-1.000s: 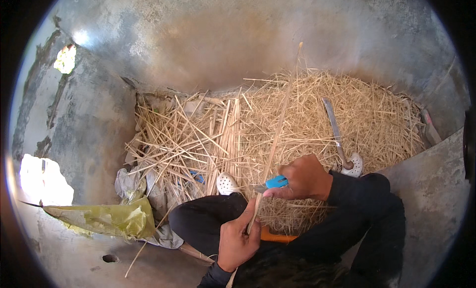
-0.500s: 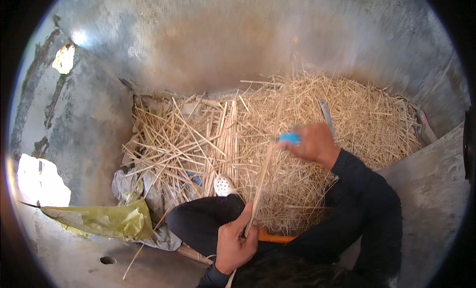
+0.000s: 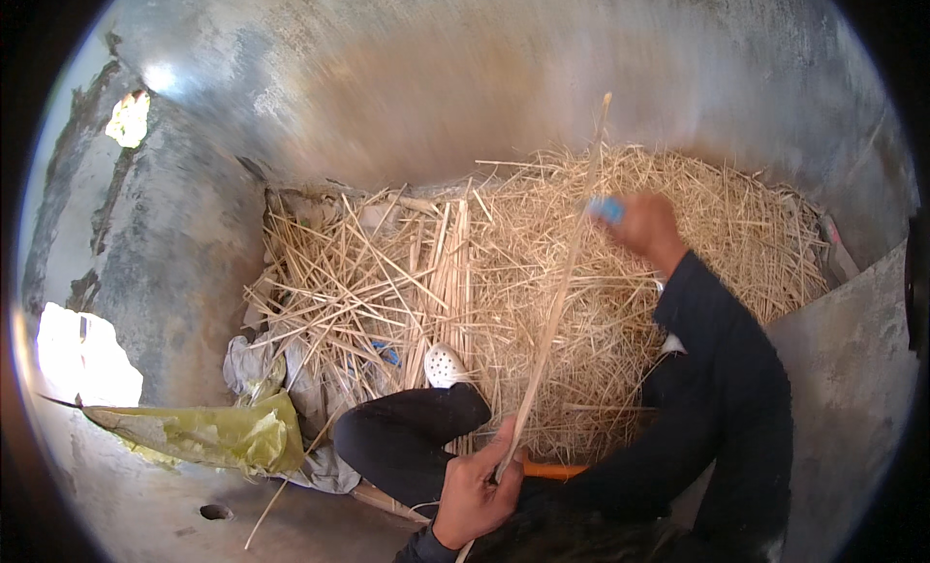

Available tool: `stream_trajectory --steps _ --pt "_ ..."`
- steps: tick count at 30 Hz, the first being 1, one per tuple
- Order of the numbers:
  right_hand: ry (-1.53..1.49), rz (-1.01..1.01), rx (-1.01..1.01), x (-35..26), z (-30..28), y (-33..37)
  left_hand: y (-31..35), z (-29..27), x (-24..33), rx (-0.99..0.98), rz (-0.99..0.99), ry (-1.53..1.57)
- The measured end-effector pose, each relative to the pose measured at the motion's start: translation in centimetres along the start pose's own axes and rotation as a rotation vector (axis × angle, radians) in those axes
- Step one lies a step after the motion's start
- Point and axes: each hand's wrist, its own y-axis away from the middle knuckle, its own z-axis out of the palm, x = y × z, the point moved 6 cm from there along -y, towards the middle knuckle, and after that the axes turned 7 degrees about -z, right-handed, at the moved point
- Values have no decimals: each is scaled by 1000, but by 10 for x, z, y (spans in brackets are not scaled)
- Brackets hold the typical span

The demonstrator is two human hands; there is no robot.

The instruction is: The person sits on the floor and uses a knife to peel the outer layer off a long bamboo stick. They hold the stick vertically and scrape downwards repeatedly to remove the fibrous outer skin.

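Working between rough, stained grey walls, we have our hands well apart. Our left hand point(image 3: 481, 487), near, is clamped on a long pale strip point(image 3: 550, 345), which slants up over the straw point(image 3: 722, 234) to the far wall point(image 3: 417, 98) in view. Our right hand point(image 3: 647, 229), farther off, is closed round a blue tool point(image 3: 606, 210) beside the strip; blurred, can't tell if touching. Straw covers the floor right, loose sticks point(image 3: 334, 282) left. Left wall point(image 3: 174, 243) has two bright openings point(image 3: 87, 355). Yellow sheet point(image 3: 213, 432) near left, beyond a round hole point(image 3: 215, 512) in the grey surface.
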Motion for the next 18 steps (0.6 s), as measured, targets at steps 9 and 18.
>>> stream_trajectory --steps 9,18 --pt "163 413 162 132 -15 -7 2 32 -18 -276 -211 130" --pt "-273 268 -196 21 3 14 -18 0 -31 -123 -424 787"
